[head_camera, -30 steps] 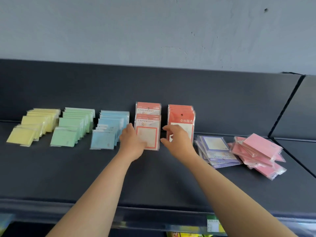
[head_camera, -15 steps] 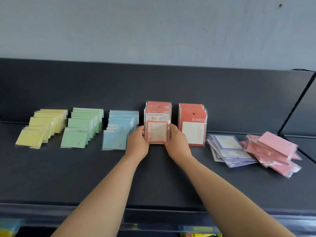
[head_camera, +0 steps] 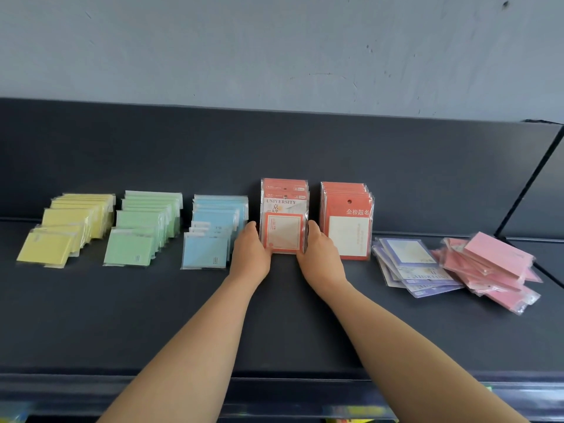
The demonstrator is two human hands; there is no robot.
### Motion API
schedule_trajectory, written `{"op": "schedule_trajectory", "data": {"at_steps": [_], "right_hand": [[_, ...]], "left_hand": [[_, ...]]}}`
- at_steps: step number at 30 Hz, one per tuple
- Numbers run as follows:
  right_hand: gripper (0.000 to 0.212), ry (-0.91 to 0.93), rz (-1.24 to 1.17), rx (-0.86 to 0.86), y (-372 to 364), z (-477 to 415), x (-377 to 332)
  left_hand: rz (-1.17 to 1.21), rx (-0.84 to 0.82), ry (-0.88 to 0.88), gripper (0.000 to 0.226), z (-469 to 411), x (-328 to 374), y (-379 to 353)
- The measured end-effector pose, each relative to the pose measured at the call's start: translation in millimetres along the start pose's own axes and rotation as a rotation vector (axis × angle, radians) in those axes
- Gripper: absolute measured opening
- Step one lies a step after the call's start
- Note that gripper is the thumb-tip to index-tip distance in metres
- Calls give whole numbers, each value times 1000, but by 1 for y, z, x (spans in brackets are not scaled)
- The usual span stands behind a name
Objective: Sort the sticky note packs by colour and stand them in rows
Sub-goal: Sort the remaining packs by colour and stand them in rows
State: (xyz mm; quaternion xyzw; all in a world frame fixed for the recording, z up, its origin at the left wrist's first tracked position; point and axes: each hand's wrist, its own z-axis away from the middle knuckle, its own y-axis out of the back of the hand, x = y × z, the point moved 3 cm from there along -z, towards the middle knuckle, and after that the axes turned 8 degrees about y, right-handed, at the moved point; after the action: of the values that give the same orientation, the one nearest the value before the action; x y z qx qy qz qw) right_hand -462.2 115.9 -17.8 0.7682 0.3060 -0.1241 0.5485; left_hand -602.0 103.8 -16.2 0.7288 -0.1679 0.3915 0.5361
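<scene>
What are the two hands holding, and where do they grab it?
The orange UNIVERSITY packs. The left hand and right hand each take a grip on one lower side edge.

A shop, likely a stationery aisle: a dark display shelf (head_camera: 274, 331) with an upright back panel (head_camera: 274, 148) and, at 6 o'clock, a clear price-label rail (head_camera: 274, 403) along its front edge. Many identical cellophane-sealed packs are stocked, from yellow packs (head_camera: 61, 233) at 9 o'clock to pink packs (head_camera: 494, 264) at 3 o'clock. The central University packs (head_camera: 283, 221) have punched hang holes.
</scene>
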Motion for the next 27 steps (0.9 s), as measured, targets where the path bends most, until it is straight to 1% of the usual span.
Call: {"op": "schedule_trajectory", "data": {"at_steps": [3,8,14,21,27], "right_hand": [[31,24,1,-7,2,2,-1],[29,33,-20,-19,1,2,0],[29,-38,-37,-31,-8,-7,2],[32,-68,52,-8,-13,-18,1],[37,-75,35,-12,-13,-14,0]], "left_hand": [[18,-13,-10,32,-2,-2,-3],[29,-29,-18,36,-3,-3,-3],[41,-27,-45,26,-11,-6,-9],[11,2,-26,23,-22,-3,-14],[-8,-19,-9,33,-17,-1,-11]]}}
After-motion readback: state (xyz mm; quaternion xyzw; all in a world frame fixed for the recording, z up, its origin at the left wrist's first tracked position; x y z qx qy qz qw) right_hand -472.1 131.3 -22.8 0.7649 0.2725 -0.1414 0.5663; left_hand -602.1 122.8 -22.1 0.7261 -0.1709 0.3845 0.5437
